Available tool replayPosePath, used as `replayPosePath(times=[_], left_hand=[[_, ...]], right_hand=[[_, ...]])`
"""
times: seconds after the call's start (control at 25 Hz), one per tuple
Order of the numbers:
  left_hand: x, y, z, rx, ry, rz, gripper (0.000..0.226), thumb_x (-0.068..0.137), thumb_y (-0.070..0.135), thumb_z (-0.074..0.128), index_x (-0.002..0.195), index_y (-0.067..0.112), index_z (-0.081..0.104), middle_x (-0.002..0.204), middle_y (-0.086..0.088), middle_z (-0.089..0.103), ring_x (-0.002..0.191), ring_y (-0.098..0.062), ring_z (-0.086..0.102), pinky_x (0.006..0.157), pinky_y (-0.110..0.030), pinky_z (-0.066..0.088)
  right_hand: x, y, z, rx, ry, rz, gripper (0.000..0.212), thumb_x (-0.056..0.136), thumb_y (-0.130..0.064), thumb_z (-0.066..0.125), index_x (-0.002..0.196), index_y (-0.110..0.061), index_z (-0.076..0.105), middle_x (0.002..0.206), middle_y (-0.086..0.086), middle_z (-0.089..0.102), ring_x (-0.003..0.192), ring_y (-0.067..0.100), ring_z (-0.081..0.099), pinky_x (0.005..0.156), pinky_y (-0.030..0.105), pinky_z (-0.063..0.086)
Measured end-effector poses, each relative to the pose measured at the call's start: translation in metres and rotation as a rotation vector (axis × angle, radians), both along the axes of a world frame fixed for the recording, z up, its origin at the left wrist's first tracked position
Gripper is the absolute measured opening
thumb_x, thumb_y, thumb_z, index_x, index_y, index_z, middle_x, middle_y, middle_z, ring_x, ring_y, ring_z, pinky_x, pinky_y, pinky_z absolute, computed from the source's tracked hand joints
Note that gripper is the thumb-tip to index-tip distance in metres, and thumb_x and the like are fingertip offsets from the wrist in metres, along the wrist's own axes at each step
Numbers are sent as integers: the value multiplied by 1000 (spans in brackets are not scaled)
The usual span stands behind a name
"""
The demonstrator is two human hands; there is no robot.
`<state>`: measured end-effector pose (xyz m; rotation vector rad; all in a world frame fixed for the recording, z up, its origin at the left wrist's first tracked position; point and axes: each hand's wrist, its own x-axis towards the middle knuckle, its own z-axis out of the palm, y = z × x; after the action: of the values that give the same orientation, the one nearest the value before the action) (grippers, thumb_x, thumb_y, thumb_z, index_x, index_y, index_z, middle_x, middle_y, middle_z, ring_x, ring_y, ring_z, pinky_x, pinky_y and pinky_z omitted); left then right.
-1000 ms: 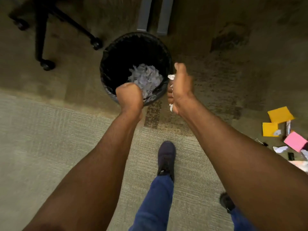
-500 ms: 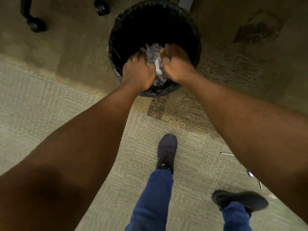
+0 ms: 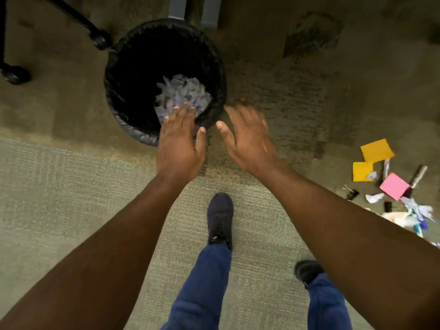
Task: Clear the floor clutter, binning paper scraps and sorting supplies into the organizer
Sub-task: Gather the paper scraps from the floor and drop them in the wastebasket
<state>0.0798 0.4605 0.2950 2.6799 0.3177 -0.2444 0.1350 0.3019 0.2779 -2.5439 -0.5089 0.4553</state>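
Both of my hands were empty and spread flat: my left hand hung over the near rim of the bin, fingers straight and together, while my right hand was just beside that rim, over the carpet, fingers splayed and blurred. Neither held anything.

Just past my left fingertips, down in the black liner, lay the paper scraps, a loose crumpled heap against the near wall. I judged such scraps nearly weightless, soft and springy; they would crush without harm, and a loose fistful gathered from above would serve better than any pinch.

Well off to the right of my right hand lay what remained. The orange sticky pads and the pink sticky pad looked light and flat (best lifted by an edge, since they sat flush on the pile of the carpet). The binder clip I took for stiff and small, easy to pinch by its wire arms. More crumpled bits lay among them, and the pens or markers farther right seemed rigid and smooth, to be taken across the barrel.

No organizer was in sight. I could read no brand, label or writing anywhere; the pads showed blank, and print on the markers was too small to make out.
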Motion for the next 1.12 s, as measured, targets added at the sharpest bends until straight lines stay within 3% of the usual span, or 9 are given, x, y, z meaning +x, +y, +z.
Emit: replayPosePath(times=[0.12,0.24,0.56,0.8,1.12], left_hand=[[-14,-51,2,-8,-25,-89,50,100,33,35,143,8,39,153,-10,34,145,-23,24,119,-42,17],[-30,-121,-2,-18,94,-213,54,99,38,30,143,7,39,153,-10,35,145,-24,24,120,-42,14],[-73,-294,-16,95,356,-628,74,95,59,8,152,14,16,162,-6,6,149,-21,1,121,-39,1],[-96,-396,-28,171,484,-825,64,98,51,22,152,15,16,162,-6,5,149,-23,2,120,-39,2],[-96,-488,-79,166,516,-879,54,92,32,48,142,12,40,154,-12,30,140,-29,28,116,-40,22]], right_hand=[[-30,-57,1,-10,47,-119,56,100,-49,27,138,-12,46,146,11,44,140,26,32,118,44,19],[-65,-132,-1,-26,83,-261,54,100,-47,30,138,-11,46,149,10,40,142,25,28,119,42,17],[-151,-307,-5,-146,204,-495,61,97,-54,26,142,-15,40,154,9,33,142,27,27,118,43,20],[-211,-408,-21,-155,371,-606,65,96,-58,23,147,-19,29,157,8,25,145,27,19,118,41,12],[-244,-497,-71,-158,489,-699,55,96,-45,40,142,-16,34,152,11,33,139,28,30,112,42,30]])
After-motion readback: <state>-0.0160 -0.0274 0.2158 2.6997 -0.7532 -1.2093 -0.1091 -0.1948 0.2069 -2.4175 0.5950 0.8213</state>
